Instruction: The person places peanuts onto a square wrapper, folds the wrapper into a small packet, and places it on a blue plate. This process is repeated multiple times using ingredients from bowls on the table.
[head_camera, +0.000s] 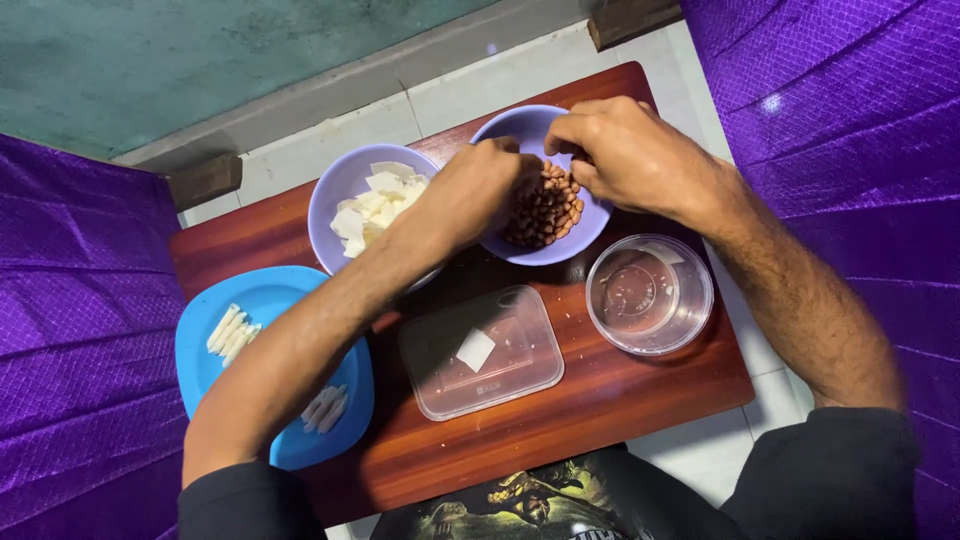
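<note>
So the bowl of peanuts (545, 205) sits at the back of the wooden tabletop (620, 400), right where both hands meet over it. Right hand (625, 150) has its fingers pinched together over the nuts; can't tell if a nut is in there. Left hand (480, 190) is curled at the rim, grip hidden. Beside it is a bowl of white pieces (375, 205), with the clear lid (480, 355), round tub (650, 295) and blue plate (265, 300) kept nearer for easy reach.

Single head-worn view, looking steeply down, close over a small wooden table (620, 400)
</note>
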